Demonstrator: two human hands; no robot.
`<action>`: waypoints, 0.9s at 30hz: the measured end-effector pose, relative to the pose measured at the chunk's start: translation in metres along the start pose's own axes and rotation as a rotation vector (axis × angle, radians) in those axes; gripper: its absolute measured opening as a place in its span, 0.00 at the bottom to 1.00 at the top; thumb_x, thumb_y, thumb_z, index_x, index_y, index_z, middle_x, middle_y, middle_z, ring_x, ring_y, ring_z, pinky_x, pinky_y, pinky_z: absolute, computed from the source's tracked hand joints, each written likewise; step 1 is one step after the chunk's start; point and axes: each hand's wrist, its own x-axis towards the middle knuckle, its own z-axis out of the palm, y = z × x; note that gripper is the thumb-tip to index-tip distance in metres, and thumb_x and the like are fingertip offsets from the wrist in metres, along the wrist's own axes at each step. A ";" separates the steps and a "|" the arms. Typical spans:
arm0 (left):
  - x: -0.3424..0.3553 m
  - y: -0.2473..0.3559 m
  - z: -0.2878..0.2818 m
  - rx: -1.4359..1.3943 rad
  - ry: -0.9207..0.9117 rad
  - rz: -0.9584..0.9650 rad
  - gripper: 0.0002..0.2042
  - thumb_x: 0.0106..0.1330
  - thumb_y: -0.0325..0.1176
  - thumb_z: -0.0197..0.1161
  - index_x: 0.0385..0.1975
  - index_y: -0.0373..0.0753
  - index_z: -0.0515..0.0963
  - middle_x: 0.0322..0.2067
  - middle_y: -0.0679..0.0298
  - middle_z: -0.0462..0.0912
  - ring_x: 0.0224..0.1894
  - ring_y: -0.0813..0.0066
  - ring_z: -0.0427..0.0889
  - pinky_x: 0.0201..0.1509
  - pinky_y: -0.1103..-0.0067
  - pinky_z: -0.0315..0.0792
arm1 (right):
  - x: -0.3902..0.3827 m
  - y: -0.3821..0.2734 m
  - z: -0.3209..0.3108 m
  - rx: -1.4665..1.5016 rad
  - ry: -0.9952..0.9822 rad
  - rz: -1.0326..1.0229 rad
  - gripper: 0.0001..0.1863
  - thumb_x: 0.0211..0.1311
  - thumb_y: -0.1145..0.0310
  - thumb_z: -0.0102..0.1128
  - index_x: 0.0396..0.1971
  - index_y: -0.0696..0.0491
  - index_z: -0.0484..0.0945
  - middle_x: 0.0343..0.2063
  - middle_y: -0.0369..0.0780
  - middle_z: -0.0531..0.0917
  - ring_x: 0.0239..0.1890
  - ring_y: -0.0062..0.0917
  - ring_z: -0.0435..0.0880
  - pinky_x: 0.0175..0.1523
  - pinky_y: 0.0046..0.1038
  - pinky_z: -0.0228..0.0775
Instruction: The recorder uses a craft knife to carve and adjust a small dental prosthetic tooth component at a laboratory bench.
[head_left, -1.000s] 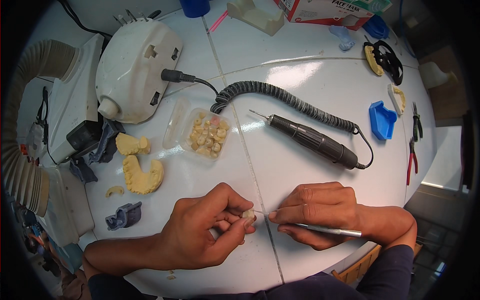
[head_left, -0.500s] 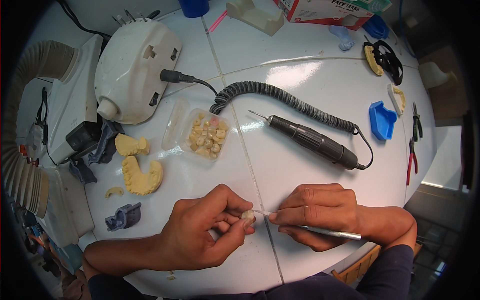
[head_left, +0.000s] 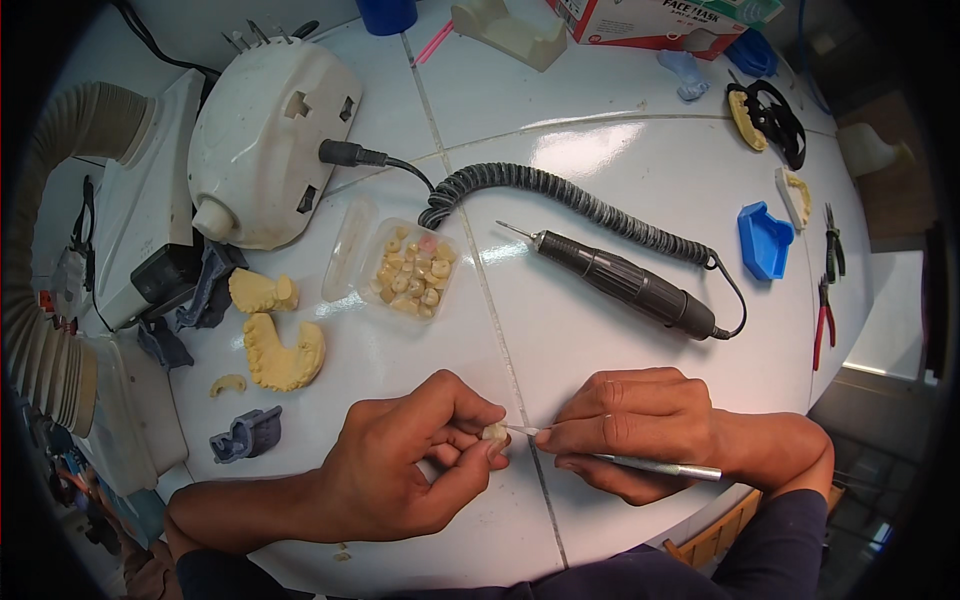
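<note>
Between thumb and fingertips, my left hand [head_left: 410,455] pinches a small cream-coloured dental crown [head_left: 494,433]. My right hand [head_left: 635,425] grips a slim knife with a silver metal handle [head_left: 680,468], held like a pen. The knife's thin tip points left and meets the crown, or nearly so; whether they touch is too small to tell. Beyond the left hand stands an open clear plastic box [head_left: 410,270] of several tooth-like pieces. Left of it lie a yellow horseshoe-shaped dental cast [head_left: 283,353] and a smaller yellow cast [head_left: 262,291].
A black handpiece [head_left: 625,283] with a coiled cord lies beyond my right hand, plugged into a white control unit [head_left: 265,150]. A grey impression piece [head_left: 246,434] sits by my left forearm. At right are a blue mould [head_left: 765,242] and red-handled pliers [head_left: 823,325].
The crown in my left fingers has turned very slightly, and the right hand with the knife has shifted a touch left. Everything else stays in place.
</note>
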 end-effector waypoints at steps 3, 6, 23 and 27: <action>0.000 0.000 0.000 0.009 -0.003 0.002 0.09 0.72 0.17 0.62 0.47 0.22 0.71 0.41 0.46 0.89 0.45 0.64 0.93 0.41 0.82 0.91 | 0.001 -0.001 0.000 0.002 -0.007 0.002 0.14 0.55 0.83 0.74 0.43 0.62 0.86 0.30 0.43 0.86 0.28 0.30 0.86 0.32 0.29 0.79; 0.000 0.000 0.000 0.017 -0.008 0.001 0.10 0.72 0.17 0.62 0.47 0.22 0.71 0.41 0.45 0.88 0.45 0.64 0.93 0.41 0.82 0.90 | 0.000 -0.001 -0.001 0.000 -0.014 0.007 0.13 0.55 0.82 0.75 0.42 0.62 0.87 0.29 0.43 0.86 0.28 0.30 0.87 0.32 0.29 0.80; 0.000 0.001 0.000 0.023 -0.005 0.011 0.09 0.72 0.18 0.63 0.46 0.22 0.71 0.41 0.45 0.88 0.44 0.63 0.93 0.41 0.83 0.90 | 0.001 0.001 0.000 0.009 0.003 -0.014 0.13 0.56 0.82 0.75 0.42 0.62 0.88 0.30 0.43 0.88 0.30 0.31 0.89 0.34 0.28 0.82; 0.000 0.000 -0.001 0.034 -0.007 0.017 0.09 0.72 0.18 0.63 0.46 0.22 0.71 0.41 0.44 0.89 0.44 0.63 0.93 0.41 0.83 0.90 | 0.000 0.000 0.001 -0.001 0.021 0.009 0.13 0.56 0.82 0.75 0.42 0.62 0.87 0.29 0.43 0.87 0.30 0.31 0.89 0.34 0.28 0.82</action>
